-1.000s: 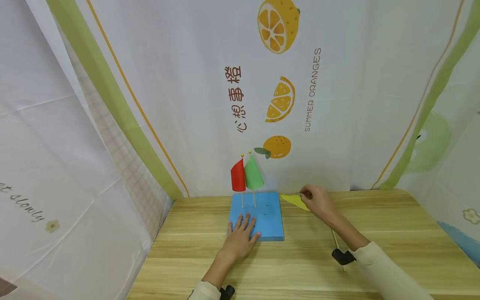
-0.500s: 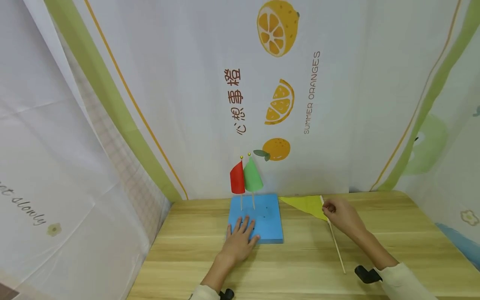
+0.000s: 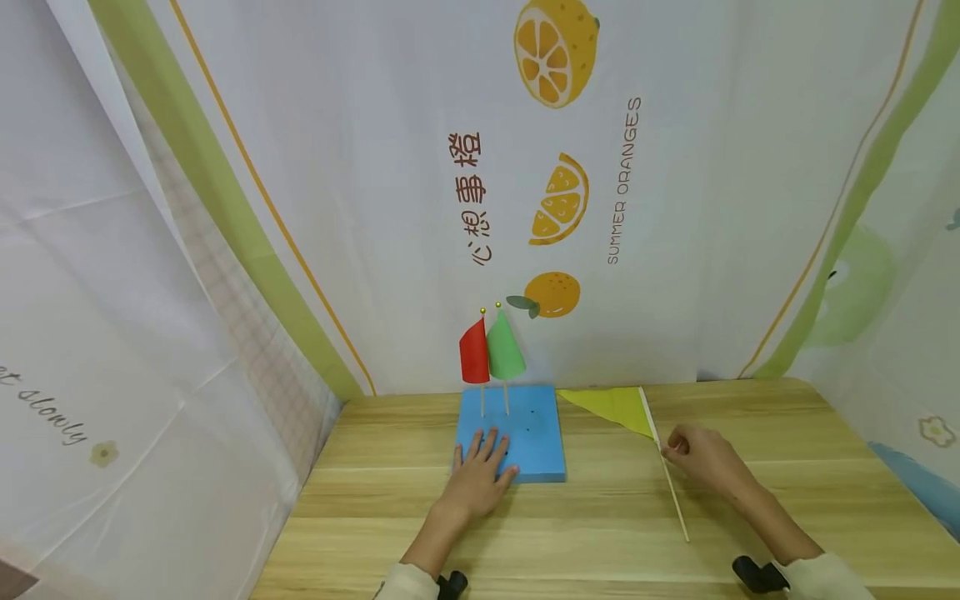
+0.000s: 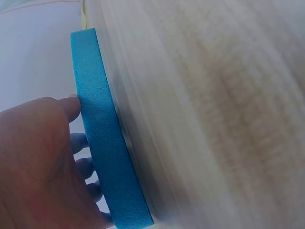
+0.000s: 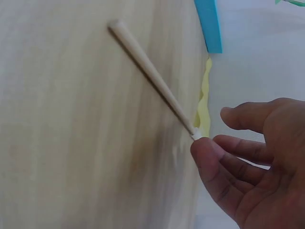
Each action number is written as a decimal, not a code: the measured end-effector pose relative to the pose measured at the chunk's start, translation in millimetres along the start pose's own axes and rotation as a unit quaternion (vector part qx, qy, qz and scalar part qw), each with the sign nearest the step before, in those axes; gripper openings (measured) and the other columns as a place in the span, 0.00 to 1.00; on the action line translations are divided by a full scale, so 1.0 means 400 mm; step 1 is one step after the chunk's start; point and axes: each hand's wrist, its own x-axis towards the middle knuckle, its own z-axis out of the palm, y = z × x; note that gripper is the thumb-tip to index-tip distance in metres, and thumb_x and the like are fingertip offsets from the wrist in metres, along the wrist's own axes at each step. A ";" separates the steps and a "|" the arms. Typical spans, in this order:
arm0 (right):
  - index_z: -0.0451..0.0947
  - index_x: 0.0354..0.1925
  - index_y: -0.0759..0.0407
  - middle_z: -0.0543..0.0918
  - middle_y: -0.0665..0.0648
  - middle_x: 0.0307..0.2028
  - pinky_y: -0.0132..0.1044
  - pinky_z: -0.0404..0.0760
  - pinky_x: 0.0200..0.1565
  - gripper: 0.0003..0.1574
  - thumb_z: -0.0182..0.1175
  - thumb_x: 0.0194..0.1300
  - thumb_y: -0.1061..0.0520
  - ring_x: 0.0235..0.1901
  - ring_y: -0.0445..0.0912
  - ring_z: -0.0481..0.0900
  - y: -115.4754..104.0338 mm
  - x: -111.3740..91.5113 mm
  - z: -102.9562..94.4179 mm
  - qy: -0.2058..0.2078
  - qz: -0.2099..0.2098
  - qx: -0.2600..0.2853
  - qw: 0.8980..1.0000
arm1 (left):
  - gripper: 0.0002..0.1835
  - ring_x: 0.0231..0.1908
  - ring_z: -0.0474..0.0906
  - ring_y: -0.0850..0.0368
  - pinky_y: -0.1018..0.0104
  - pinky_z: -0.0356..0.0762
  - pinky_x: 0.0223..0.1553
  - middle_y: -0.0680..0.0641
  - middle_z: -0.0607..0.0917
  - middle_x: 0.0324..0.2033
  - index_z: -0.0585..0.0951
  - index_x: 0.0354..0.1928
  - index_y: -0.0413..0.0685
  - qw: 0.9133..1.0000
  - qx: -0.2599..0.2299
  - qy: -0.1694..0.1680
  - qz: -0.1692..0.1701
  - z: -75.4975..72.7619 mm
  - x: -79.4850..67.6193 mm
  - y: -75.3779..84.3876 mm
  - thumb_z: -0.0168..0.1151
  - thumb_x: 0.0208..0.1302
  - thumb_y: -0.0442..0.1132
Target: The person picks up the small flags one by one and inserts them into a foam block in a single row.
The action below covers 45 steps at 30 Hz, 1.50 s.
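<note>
My left hand (image 3: 476, 483) lies with fingers spread on the near left part of a blue foam board (image 3: 542, 446); the left wrist view shows the thumb and fingertips at the board's upper face. A red flag (image 3: 474, 354) and a green flag (image 3: 507, 350) stand upright in the board on thin sticks with gold beads on top. To the right a yellow triangular flag (image 3: 615, 407) lies flat on the table, its wooden stick (image 5: 147, 67) pointing toward me. Beside the stick, just below the cloth, is my right hand (image 3: 705, 457), loosely bent, thumb and fingers apart, pinching nothing.
The wood-patterned table (image 3: 360, 517) ends at a white curtain (image 3: 390, 250) printed with oranges and lettering. Small dark holes (image 3: 528, 430) show in the board. A black wrist mount (image 3: 757, 575) sits below the right hand.
My right hand has moved from the yellow cloth rightward and toward me, down along the stick, uncovering the flag's whole edge. The left hand and the board have stayed put.
</note>
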 end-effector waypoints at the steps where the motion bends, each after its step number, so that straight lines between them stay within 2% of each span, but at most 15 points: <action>1: 0.84 0.40 0.65 0.85 0.53 0.30 0.38 0.79 0.31 0.12 0.68 0.73 0.56 0.30 0.43 0.80 0.003 -0.002 0.004 -0.002 0.001 0.001 1.000 | 0.35 0.83 0.50 0.31 0.23 0.47 0.78 0.37 0.59 0.83 0.64 0.83 0.45 1.000 0.000 0.001 0.002 -0.001 0.000 0.000 0.49 0.85 0.57; 10: 0.80 0.30 0.59 0.79 0.50 0.24 0.34 0.71 0.26 0.15 0.70 0.71 0.53 0.24 0.42 0.72 0.005 -0.015 0.039 -0.023 0.005 0.010 1.000 | 0.36 0.84 0.50 0.34 0.26 0.48 0.80 0.39 0.58 0.84 0.63 0.83 0.47 1.000 0.010 -0.001 -0.004 -0.005 -0.006 0.002 0.49 0.84 0.58; 20: 0.74 0.27 0.59 0.76 0.51 0.21 0.34 0.70 0.24 0.19 0.71 0.69 0.53 0.21 0.44 0.72 -0.006 -0.018 0.061 -0.029 0.042 0.009 0.999 | 0.36 0.84 0.49 0.34 0.26 0.47 0.80 0.39 0.58 0.84 0.63 0.83 0.46 1.000 0.010 -0.004 -0.007 -0.005 -0.005 0.006 0.49 0.85 0.57; 24: 0.72 0.23 0.58 0.73 0.49 0.18 0.34 0.68 0.23 0.19 0.68 0.68 0.59 0.18 0.42 0.69 -0.006 -0.012 0.065 -0.024 0.047 0.000 0.999 | 0.35 0.84 0.50 0.34 0.26 0.48 0.80 0.39 0.59 0.84 0.63 0.83 0.45 1.000 0.011 -0.003 -0.007 -0.003 -0.003 0.004 0.49 0.85 0.57; 30: 0.60 0.10 0.47 0.59 0.42 0.08 0.27 0.59 0.16 0.28 0.57 0.60 0.65 0.09 0.36 0.60 -0.010 -0.010 0.068 -0.017 0.056 0.010 0.998 | 0.35 0.84 0.49 0.34 0.26 0.48 0.80 0.39 0.58 0.84 0.63 0.83 0.46 1.000 0.010 -0.003 -0.006 -0.006 -0.004 0.006 0.49 0.85 0.57; 37: 0.60 0.08 0.47 0.61 0.42 0.06 0.27 0.61 0.15 0.27 0.57 0.56 0.66 0.07 0.36 0.63 -0.019 -0.014 0.065 -0.022 0.076 0.014 0.997 | 0.36 0.84 0.49 0.33 0.26 0.47 0.80 0.39 0.58 0.84 0.63 0.83 0.46 1.000 0.008 -0.005 -0.006 -0.003 -0.002 0.003 0.49 0.85 0.57; 45: 0.59 0.07 0.46 0.59 0.41 0.06 0.26 0.61 0.15 0.27 0.59 0.50 0.66 0.06 0.35 0.63 -0.017 -0.011 0.056 -0.030 0.073 0.013 0.997 | 0.35 0.84 0.50 0.33 0.25 0.47 0.79 0.39 0.58 0.84 0.63 0.83 0.46 1.000 0.013 -0.001 -0.003 -0.002 -0.002 0.002 0.49 0.85 0.57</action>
